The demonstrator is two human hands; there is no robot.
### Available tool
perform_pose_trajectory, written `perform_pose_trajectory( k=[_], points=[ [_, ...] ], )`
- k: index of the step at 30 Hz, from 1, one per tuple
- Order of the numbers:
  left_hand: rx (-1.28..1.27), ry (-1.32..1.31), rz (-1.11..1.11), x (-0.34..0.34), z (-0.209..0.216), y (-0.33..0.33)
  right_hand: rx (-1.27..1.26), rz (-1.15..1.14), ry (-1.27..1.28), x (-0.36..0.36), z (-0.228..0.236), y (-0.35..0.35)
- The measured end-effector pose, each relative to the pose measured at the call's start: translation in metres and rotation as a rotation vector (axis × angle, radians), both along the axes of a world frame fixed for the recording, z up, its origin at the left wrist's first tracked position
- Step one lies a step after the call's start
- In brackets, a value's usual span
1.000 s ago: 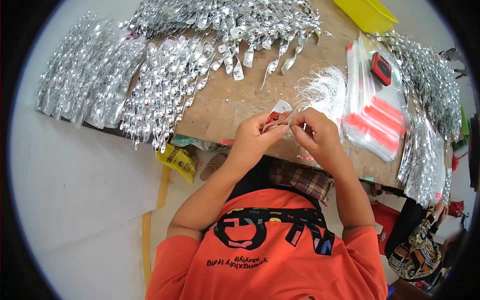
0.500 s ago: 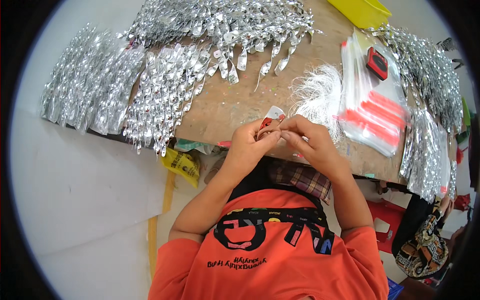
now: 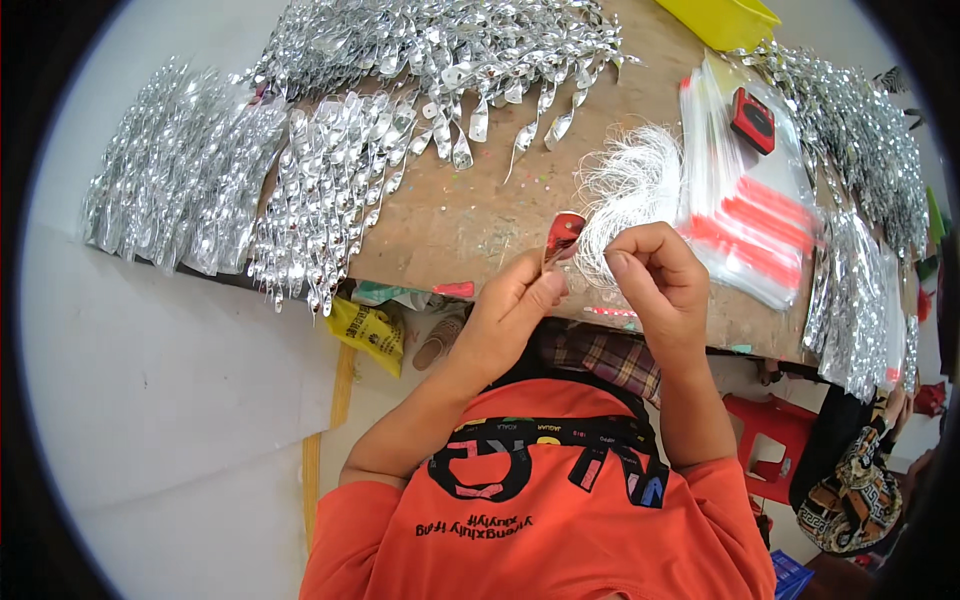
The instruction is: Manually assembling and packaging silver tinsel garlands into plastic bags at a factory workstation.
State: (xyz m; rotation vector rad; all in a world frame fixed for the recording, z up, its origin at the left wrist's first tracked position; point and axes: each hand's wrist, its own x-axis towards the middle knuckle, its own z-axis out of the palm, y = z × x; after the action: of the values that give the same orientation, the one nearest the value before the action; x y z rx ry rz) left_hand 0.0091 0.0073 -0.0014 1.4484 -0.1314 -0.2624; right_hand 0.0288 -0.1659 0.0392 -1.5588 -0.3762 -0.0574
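Yellow plastic basin (image 3: 722, 24): stands at the brown wooden table's (image 3: 440, 225) far side. Boxy red-and-black device (image 3: 752, 121): lies on clear red-banded plastic bags (image 3: 712, 165). Yellow printed plastic sack (image 3: 368, 332): sits below the table, left. Red plastic stool (image 3: 785, 425): stands at right.

A glossy red with dark reflections was shown on the held strip (image 3: 566, 231). The desk (image 3: 440, 225) was coloured brown and flecked with small pink and green specks. White was seen in the string bundle (image 3: 630, 185), while the clear bags (image 3: 762, 236) were banded in bright orange-red. Red and black were paired on the small device (image 3: 753, 122). The heaped strips (image 3: 330, 180) were coloured shiny silver, and the tub (image 3: 725, 20) bright yellow. The orange-red shirt (image 3: 580, 535) was crossed by a black band. The cloth (image 3: 608, 358) was checked in muted purple-brown with pale lines; a co-worker's sleeve (image 3: 850, 505) was patterned in black, gold and white.
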Motion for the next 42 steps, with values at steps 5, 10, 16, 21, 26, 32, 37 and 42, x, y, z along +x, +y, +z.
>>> perform_pose_trajectory(
  k=[5,10,16,21,26,32,37,42],
  points=[
    [-0.038,-0.086,-0.035,-0.002,0.012,-0.008,0.031,-0.019,0.017,0.002,-0.001,0.0],
    [-0.041,-0.046,-0.079,-0.003,0.006,-0.007,0.023,-0.071,0.005,0.006,-0.007,-0.001],
    [-0.07,0.025,-0.098,-0.003,0.008,-0.005,0.059,-0.105,0.017,0.009,-0.01,0.0],
    [-0.087,0.037,-0.096,-0.002,0.007,-0.004,0.021,-0.15,-0.02,0.009,-0.013,0.0],
    [-0.116,0.039,-0.079,-0.002,0.007,-0.005,0.001,-0.172,-0.055,0.009,-0.015,0.001],
    [-0.129,0.042,-0.069,-0.003,0.009,-0.006,-0.184,-0.222,-0.186,0.008,-0.016,0.001],
    [-0.122,0.05,-0.067,-0.003,0.009,-0.006,-0.383,-0.32,-0.454,0.011,-0.017,0.001],
    [-0.144,0.056,-0.065,-0.003,0.01,-0.006,-0.434,-0.352,-0.603,0.013,-0.015,0.002]
  ],
)
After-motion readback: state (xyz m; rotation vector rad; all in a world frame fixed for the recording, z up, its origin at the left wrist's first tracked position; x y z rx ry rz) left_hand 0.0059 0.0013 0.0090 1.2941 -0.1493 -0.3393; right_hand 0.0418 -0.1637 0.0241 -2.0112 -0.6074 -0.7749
